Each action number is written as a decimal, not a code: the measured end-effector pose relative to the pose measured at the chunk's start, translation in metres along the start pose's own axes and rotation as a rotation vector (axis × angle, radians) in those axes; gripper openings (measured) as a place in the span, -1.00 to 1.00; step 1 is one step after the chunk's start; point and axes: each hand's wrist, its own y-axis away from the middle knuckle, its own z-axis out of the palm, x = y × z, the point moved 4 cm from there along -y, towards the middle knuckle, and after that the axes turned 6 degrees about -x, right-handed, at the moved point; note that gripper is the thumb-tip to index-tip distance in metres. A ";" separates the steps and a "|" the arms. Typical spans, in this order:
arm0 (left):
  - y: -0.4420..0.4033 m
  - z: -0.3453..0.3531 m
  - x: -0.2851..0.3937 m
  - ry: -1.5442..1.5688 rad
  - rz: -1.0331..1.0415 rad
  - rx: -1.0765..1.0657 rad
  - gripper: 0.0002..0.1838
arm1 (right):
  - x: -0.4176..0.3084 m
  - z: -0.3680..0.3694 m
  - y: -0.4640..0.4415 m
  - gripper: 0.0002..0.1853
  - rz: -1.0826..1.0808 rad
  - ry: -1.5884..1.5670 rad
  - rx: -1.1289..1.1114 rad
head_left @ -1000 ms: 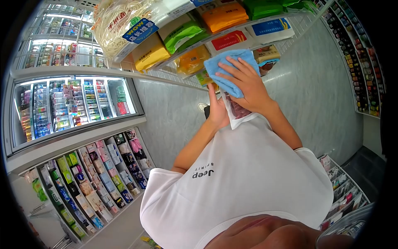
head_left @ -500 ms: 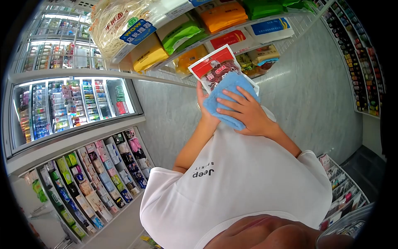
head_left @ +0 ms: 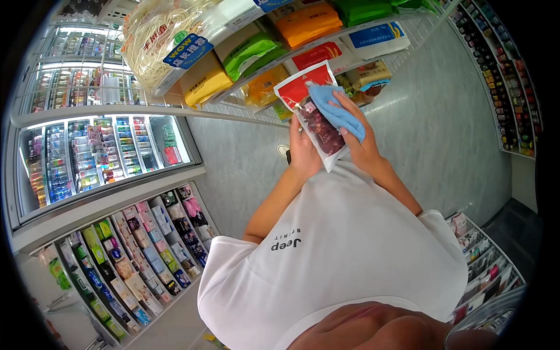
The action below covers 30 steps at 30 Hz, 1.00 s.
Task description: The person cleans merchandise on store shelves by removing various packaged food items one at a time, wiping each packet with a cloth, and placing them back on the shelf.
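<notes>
A clear and red packet of dark red food [head_left: 319, 125] is held upright at a tilt in front of the white shirt. My left hand [head_left: 304, 150] grips its lower left edge, with the fingers partly hidden behind it. On the upper right part of the packet lies a folded blue cloth [head_left: 338, 114]. My right hand [head_left: 363, 134] is closed on the cloth, with the thumb at its lower edge and the fingers over its top right side.
A wire shelf [head_left: 248, 116] with bagged noodles [head_left: 160, 44] and coloured packets [head_left: 306, 24] stands just beyond the hands. Lit coolers [head_left: 93, 151] and a rack of small goods [head_left: 146, 251] are on the left. Bottle shelves [head_left: 499, 76] line the right, past grey floor [head_left: 426, 134].
The packet first came up into view from behind the cloth, and its face now shows more. My right hand has turned and moved the cloth up towards the packet's upper right edge.
</notes>
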 end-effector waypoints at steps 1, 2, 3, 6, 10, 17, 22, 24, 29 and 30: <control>0.001 0.000 0.001 -0.067 0.019 -0.018 -0.27 | 0.007 0.004 -0.002 -0.54 0.022 -0.132 0.050; 0.002 0.001 0.002 -0.210 0.052 -0.030 -0.29 | 0.013 0.006 -0.002 -0.54 0.043 -0.263 0.100; 0.002 0.007 0.005 -0.352 0.087 -0.040 -0.31 | 0.016 0.006 -0.002 -0.53 0.089 -0.340 0.113; 0.003 0.019 0.018 -0.827 0.157 -0.051 -0.28 | 0.036 0.008 0.002 -0.48 0.250 -0.550 0.179; 0.009 0.019 0.033 -1.224 0.267 -0.107 -0.25 | 0.046 0.014 0.009 -0.45 0.488 -1.007 0.362; -0.003 -0.014 0.040 -1.231 0.448 0.142 -0.17 | 0.060 0.021 0.024 -0.43 0.426 -1.453 0.089; 0.000 -0.033 0.015 -0.344 -0.026 0.114 -0.22 | 0.065 0.028 0.035 -0.39 0.632 -1.266 0.108; -0.004 -0.042 0.014 -0.331 0.023 0.116 -0.24 | 0.067 0.029 0.039 -0.38 0.674 -1.196 0.112; 0.002 -0.029 0.026 -0.354 0.199 0.078 -0.24 | 0.066 0.029 0.038 -0.37 0.720 -1.214 0.115; 0.003 -0.027 0.028 -0.345 0.232 0.084 -0.24 | 0.063 0.029 0.035 -0.38 0.716 -1.242 0.121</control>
